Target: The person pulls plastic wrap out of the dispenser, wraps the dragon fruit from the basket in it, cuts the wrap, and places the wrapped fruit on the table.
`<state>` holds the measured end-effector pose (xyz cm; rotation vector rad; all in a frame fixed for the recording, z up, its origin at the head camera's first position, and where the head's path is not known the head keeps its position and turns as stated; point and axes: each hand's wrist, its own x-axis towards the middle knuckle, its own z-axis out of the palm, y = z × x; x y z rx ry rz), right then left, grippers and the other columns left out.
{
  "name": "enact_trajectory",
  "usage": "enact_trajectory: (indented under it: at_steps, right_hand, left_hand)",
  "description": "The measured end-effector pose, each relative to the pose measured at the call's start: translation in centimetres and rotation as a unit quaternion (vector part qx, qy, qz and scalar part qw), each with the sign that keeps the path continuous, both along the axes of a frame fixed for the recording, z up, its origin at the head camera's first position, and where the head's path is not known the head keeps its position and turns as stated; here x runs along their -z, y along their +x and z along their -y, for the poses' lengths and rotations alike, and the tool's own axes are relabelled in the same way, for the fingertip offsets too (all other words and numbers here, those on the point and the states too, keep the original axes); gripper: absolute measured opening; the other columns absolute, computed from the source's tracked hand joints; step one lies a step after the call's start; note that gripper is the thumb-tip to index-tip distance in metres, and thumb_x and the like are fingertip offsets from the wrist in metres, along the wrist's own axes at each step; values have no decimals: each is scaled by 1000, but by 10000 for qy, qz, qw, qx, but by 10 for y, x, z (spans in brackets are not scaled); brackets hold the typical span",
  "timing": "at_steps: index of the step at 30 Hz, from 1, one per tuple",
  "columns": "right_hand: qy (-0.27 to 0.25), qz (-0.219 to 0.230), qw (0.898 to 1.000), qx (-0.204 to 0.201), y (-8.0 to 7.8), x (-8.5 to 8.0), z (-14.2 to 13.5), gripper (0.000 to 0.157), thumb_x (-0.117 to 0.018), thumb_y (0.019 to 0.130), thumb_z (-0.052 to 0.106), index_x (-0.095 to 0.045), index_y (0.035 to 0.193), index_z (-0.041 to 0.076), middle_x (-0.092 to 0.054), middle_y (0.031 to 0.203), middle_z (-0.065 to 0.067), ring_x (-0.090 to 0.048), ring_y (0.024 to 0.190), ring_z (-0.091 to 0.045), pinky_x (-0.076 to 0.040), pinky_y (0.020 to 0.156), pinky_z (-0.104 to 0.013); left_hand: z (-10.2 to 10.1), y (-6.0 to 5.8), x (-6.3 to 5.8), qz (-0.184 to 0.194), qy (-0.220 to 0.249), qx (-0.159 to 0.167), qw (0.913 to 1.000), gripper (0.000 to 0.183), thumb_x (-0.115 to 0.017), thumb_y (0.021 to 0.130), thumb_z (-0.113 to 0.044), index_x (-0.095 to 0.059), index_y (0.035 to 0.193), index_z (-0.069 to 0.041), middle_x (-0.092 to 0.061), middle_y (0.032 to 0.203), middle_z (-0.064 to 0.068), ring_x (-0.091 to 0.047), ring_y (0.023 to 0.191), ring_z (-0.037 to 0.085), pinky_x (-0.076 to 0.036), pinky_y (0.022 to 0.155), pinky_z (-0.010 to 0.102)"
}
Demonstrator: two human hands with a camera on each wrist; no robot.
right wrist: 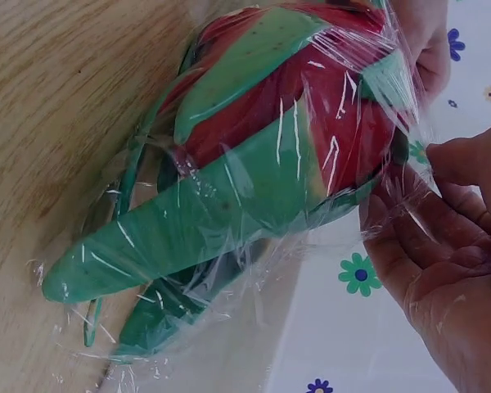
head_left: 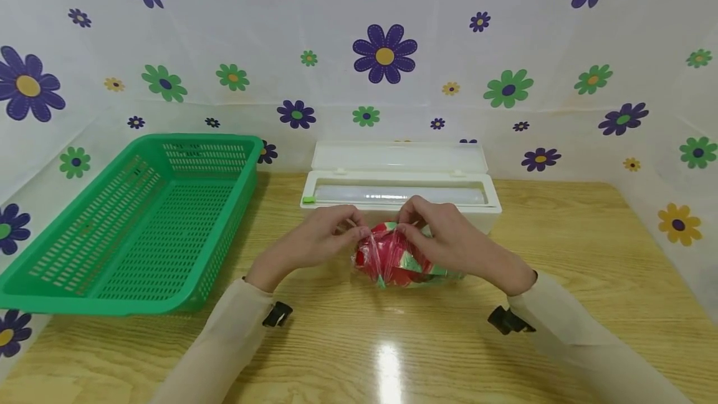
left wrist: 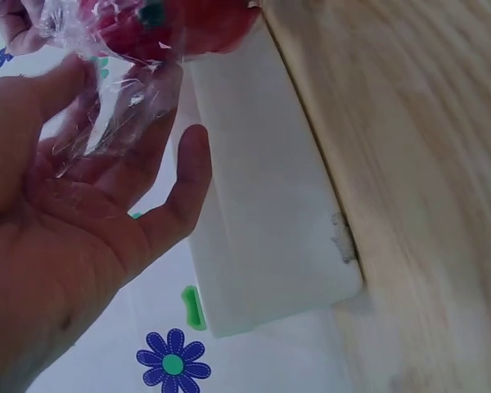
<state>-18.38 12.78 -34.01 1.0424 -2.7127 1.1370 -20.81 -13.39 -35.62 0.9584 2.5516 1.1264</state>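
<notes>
A red dragon fruit (right wrist: 254, 184) with long green scales is wrapped in clear cling film (left wrist: 119, 110), in front of a white dispenser box (head_left: 477, 217). In the head view my left hand (head_left: 314, 239) pinches the film at the fruit's upper left between thumb and fingers. On the other side my right hand (head_left: 454, 239) pinches the film near the top. Creases in the film run down over the fruit between the two hands. Loose film hangs over the left fingers in the left wrist view. The right hand partly hides the fruit in the head view.
Behind the hands the dispenser's lid (head_left: 398, 156) stands raised, and a roll of cling film (head_left: 398, 194) lies inside. A green slider (head_left: 309, 200) sits at its left end. A green plastic basket (head_left: 224, 223) stands at the left on the wooden table (head_left: 589, 254).
</notes>
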Motion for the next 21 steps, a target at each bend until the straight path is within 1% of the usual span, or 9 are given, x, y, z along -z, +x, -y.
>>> enact_trajectory:
  at_steps: [3,4,7,9,11,14,17,20,21]
  right_hand:
    - [-92,-28,9999,51,-2,2,-1,3,-59,102,6,-62,101,5,-74,93,-4,-74,89,-17,-61,78,-29]
    - [-121,-47,9999,73,-3,3,-1,3,-60,101,5,-62,100,6,-75,92,-3,-74,88,-16,-60,77,-28]
    - [-234,-92,9996,126,-5,6,-2,5,-61,100,3,-63,99,7,-75,91,-3,-73,84,-14,-59,73,-27]
    - [-320,-132,9993,167,-6,7,-2,7,-63,98,1,-64,97,8,-76,91,-3,-72,83,-13,-58,72,-27]
    - [-391,-236,9988,149,-8,10,-1,9,-63,96,-1,-64,95,8,-75,90,-3,-72,82,-12,-58,71,-28]
    - [-406,-613,9973,-18,-10,13,2,13,-64,94,-5,-66,95,7,-75,90,-2,-69,79,-11,-59,70,-28]
    - [-244,-1230,9918,-268,-10,14,3,17,-63,92,-9,-70,97,6,-73,91,-4,-66,78,-11,-57,69,-26]
    - [-65,-1666,9847,-500,-8,13,2,29,-59,91,-13,-74,105,7,-72,105,-7,-62,78,-13,-51,63,-22]
    - [19,-1755,9827,-583,-7,12,1,33,-57,90,-14,-74,109,8,-72,112,-9,-62,81,-14,-49,63,-21]
  left_hand:
    - [-1,-1,1,-155,19,-2,9999,12,-54,107,-17,-61,107,-7,-73,104,6,-70,98,18,-58,85,31]
    - [-1,-1,1,-175,21,-29,9998,13,-52,108,-16,-60,107,-6,-72,102,8,-69,95,20,-57,83,31]
    - [-1,-1,1,-155,9,-184,9997,14,-46,109,-13,-57,108,-4,-70,99,10,-70,92,21,-55,78,30]
    - [-2,-1,0,-72,-3,-319,9995,14,-47,109,-13,-57,107,-4,-70,97,11,-70,90,21,-54,75,30]
    - [-3,-1,0,-22,-44,-445,9990,14,-50,108,-14,-60,107,-4,-71,97,9,-71,90,20,-55,75,30]
    - [-6,-3,1,65,-119,-666,9977,12,-58,104,-16,-66,105,-7,-72,95,6,-68,85,18,-56,75,31]
    - [-9,-4,3,102,-240,-947,9952,9,-65,101,-18,-69,103,-11,-73,94,2,-67,84,15,-57,77,30]
    - [-12,-4,4,15,-266,-1146,9931,10,-70,98,-20,-69,104,-11,-75,96,3,-69,84,13,-58,76,29]
    - [-13,-5,4,-44,-269,-1187,9926,12,-71,97,-21,-69,105,-11,-75,97,3,-69,83,13,-58,75,29]
